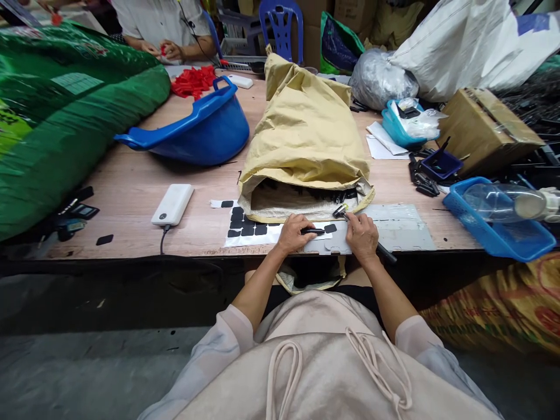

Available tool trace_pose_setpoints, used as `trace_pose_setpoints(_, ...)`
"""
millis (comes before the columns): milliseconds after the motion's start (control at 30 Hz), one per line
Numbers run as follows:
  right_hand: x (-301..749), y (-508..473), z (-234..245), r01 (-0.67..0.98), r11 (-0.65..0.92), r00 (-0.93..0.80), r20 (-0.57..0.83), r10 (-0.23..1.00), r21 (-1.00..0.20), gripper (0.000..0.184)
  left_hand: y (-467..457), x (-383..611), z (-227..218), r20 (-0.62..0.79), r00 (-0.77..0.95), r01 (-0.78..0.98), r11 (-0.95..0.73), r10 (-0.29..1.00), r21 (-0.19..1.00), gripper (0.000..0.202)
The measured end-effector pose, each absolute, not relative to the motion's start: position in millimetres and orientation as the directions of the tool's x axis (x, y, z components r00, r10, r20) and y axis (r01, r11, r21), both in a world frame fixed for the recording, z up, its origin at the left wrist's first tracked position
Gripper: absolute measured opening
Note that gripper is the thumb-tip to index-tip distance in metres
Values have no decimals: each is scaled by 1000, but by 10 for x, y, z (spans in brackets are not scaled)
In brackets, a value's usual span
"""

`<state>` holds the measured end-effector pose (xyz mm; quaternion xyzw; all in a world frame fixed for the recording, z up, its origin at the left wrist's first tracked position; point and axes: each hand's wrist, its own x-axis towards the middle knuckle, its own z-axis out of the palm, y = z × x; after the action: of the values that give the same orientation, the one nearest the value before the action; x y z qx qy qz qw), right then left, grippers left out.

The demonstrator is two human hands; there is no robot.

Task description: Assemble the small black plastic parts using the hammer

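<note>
My left hand point(294, 234) is closed on a small, slim black piece point(314, 231) at the table's front edge; its exact kind is hard to make out. A hammer is in my right hand point(363, 236), its metal head point(340, 211) pointing left and its black handle point(387, 254) sticking out toward me. Beneath both hands lie a grey board point(402, 227) and a white sheet with rounded black stickers point(248, 225). Just beyond them a yellowish sack point(310, 134) lies with its mouth facing me, dark pieces inside. Another sack opening point(308, 277) hangs below the table edge at my lap.
On the left are a white power bank point(173, 204) with a cable, a blue basin point(196, 131) and a big green bag point(79, 105). To the right stand a blue basket point(490, 230) with a plastic bottle and a cardboard box point(490, 131). Across the table another person's hands point(168, 49) hold something red.
</note>
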<state>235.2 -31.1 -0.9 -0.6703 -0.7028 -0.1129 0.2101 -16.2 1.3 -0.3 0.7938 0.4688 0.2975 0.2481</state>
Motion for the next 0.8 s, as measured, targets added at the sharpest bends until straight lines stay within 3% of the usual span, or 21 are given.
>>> trace_pose_setpoints(167, 2334, -316, 11, 990, 72, -13, 431, 902, -122, 36, -374, -87, 64, 358, 490, 442, -581, 795, 684, 15)
trace_pose_setpoints(267, 2330, -314, 13, 989, 66, -5, 418, 908, -131, 36, -713, -20, -2, 298, 674, 325, -634, 676, 702, 17)
trace_pose_setpoints(433, 2330, -309, 8, 991, 59, -4, 413, 911, -119, 35, -1002, 74, -317, 201, 798, 380, -733, 569, 564, 13)
trace_pose_setpoints(533, 2333, -304, 3, 993, 57, -6, 428, 904, -107, 34, -1002, 129, -546, 25, 792, 463, -626, 610, 627, 21)
trace_pose_setpoints(600, 2334, -302, 1, 993, 56, -8, 434, 901, -99, 33, -973, 158, -690, -219, 690, 630, -424, 690, 650, 29)
trace_pose_setpoints(667, 2333, -301, 1, 994, 57, -11, 433, 901, -94, 33, -946, 169, -807, -439, 546, 774, -230, 713, 589, 38)
trace_pose_setpoints(800, 2330, -300, 2, 995, 50, -7, 413, 910, -92, 35, -954, 149, -838, -552, 473, 836, -150, 687, 528, 47)
